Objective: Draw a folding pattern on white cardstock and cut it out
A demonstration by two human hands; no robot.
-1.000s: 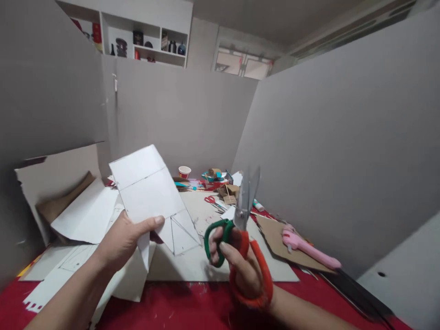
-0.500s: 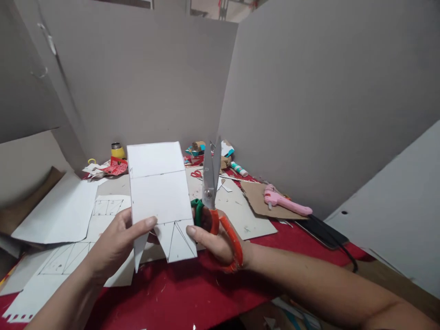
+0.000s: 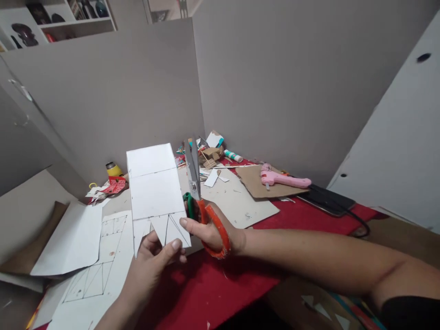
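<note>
A white card (image 3: 154,183) with drawn lines stands upright between my hands. Its lower end has a cut-out notch, pointed flaps and pencilled triangles. With thumb and fingers, my left hand (image 3: 156,256) pinches the bottom edge of a flap. My right hand (image 3: 215,229) has large scissors (image 3: 194,183) with one orange and one green handle, blades pointing up and slightly apart. The right thumb also presses on the card's lower right edge. Some right-hand fingers are hidden behind the handles.
Left lie a drawn-on paper sheet (image 3: 92,275) and a folded white card (image 3: 68,243). A yellow bottle (image 3: 113,169) stands behind them. Scraps (image 3: 211,153) and a glue stick (image 3: 233,156) lie at the back. Right are a pink glue gun (image 3: 285,179) on cardboard (image 3: 247,176) and a black phone-like slab (image 3: 326,202).
My left hand has shifted from the card's left side to its lower flap. The view has turned, and the card and scissors appear slightly further left.
</note>
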